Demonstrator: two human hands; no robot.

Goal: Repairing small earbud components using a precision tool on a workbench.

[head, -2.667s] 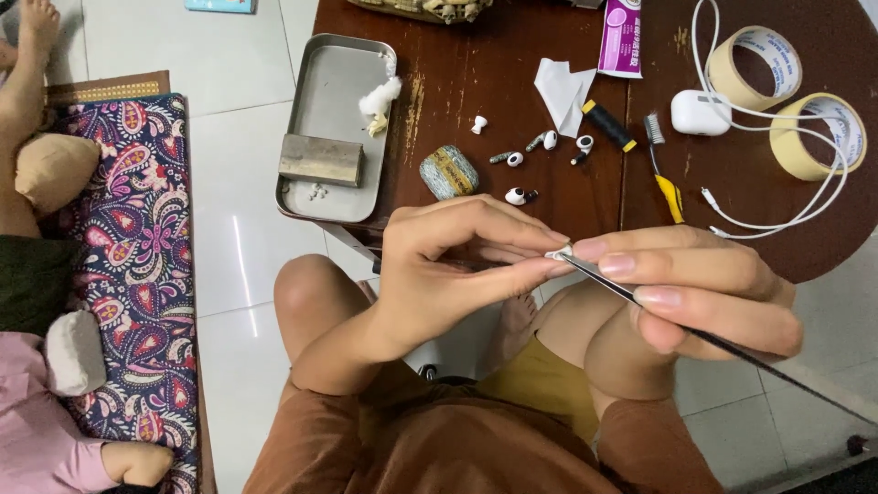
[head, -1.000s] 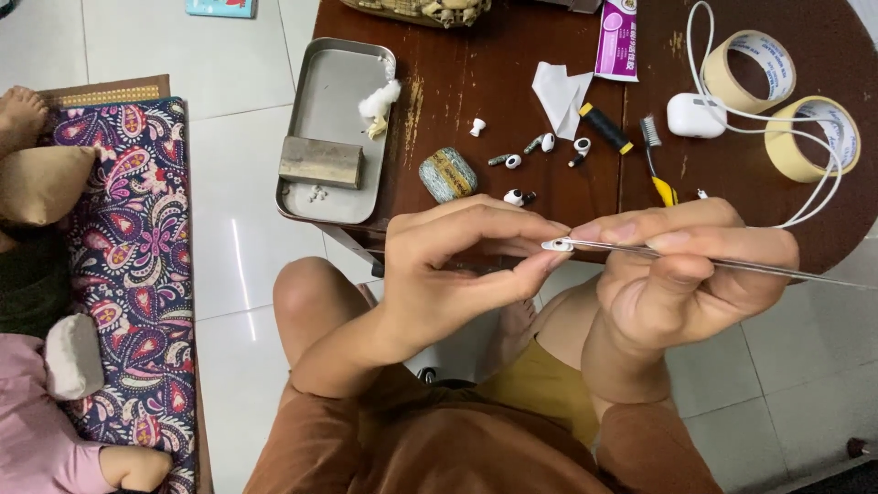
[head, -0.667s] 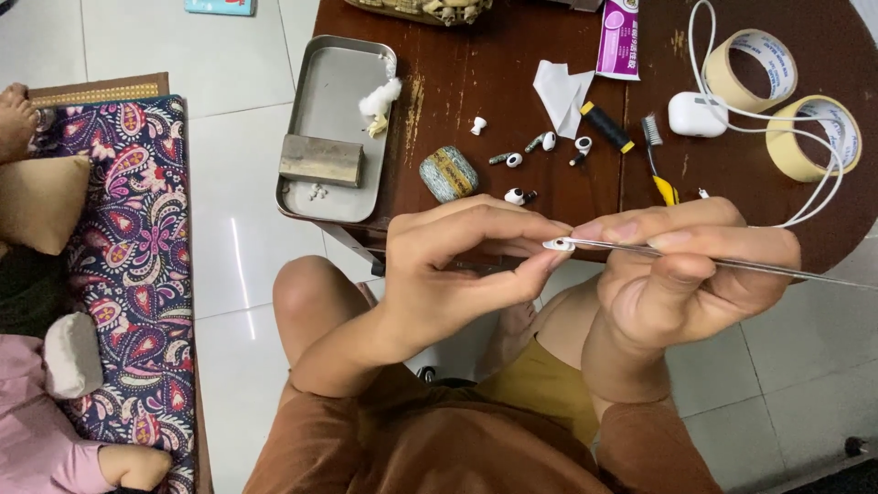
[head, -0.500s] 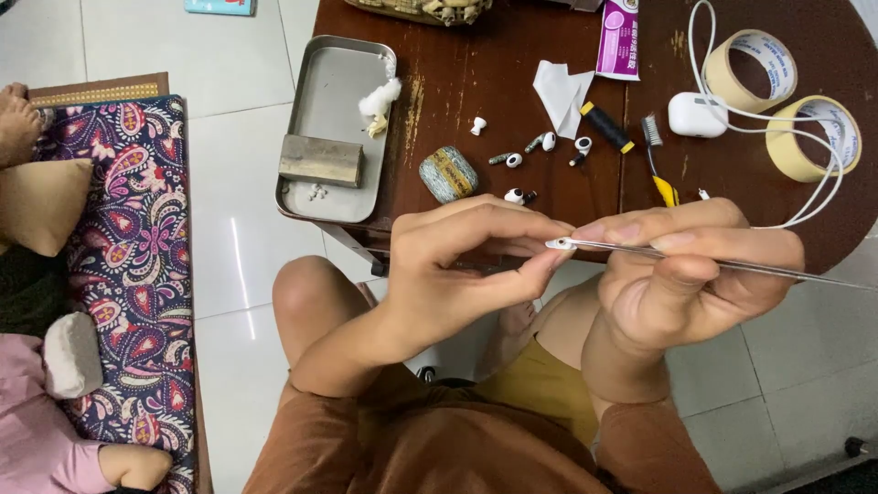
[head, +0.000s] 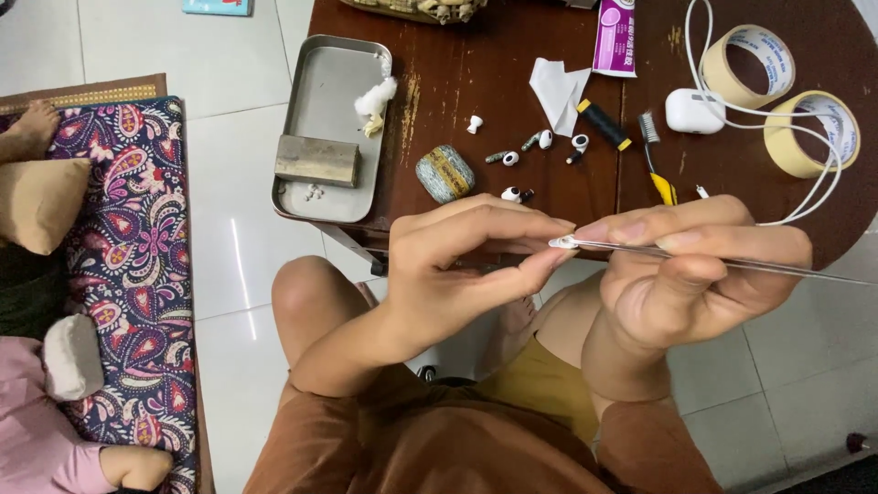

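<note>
1. Just off the near edge of the dark wooden table (head: 476, 101), the left hand (head: 457, 265) pinches a tiny white earbud part (head: 562, 242) between thumb and forefinger.
2. The right hand (head: 695, 274) grips thin steel tweezers (head: 732, 261) narrowly, tips touching that part.
3. At twelve o'clock, several small earbud pieces (head: 540, 146) lie loose on the table, so reassembly looks unfinished.

left hand (head: 448, 265): fingertips pinched, raised over lap | right hand (head: 695, 274): fingers curled, thumb and forefinger pinched, fingertips meeting left's

Place: a home room.
Signs: white tiled floor (head: 247, 274); paisley-patterned fabric mat (head: 137, 274) at nine o'clock; dark round wooden table (head: 476, 82) at twelve.
</note>
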